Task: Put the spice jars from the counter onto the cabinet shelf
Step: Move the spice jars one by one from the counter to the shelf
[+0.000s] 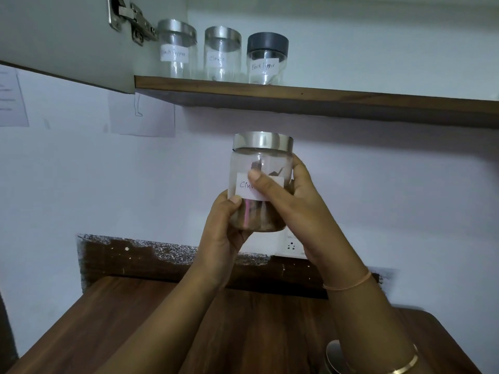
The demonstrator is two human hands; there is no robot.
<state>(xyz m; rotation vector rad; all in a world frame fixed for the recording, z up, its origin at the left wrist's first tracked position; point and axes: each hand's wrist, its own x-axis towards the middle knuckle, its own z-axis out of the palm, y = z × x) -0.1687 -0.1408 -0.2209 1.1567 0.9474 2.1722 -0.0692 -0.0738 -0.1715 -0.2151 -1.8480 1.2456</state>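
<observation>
A clear cinnamon jar [260, 168] with a silver lid and a white handwritten label is held upright in mid-air, below the cabinet shelf [324, 97]. My left hand [225, 225] grips its lower left side. My right hand [291, 195] wraps its right side, with the thumb over the label. Three jars stand on the shelf: a silver-lidded black pepper jar [176, 49], a silver-lidded cloves jar [222, 55] and a dark-lidded black pepper jar [266, 59]. Another silver-lidded jar [333, 354] sits on the wooden counter [135, 319], partly hidden behind my right forearm.
The open cabinet door [67, 39] with its metal hinge [132, 20] hangs at the upper left. The shelf to the right of the three jars is bare. A wall socket [291, 245] sits behind my hands. Paper sheets [141, 114] are stuck on the wall.
</observation>
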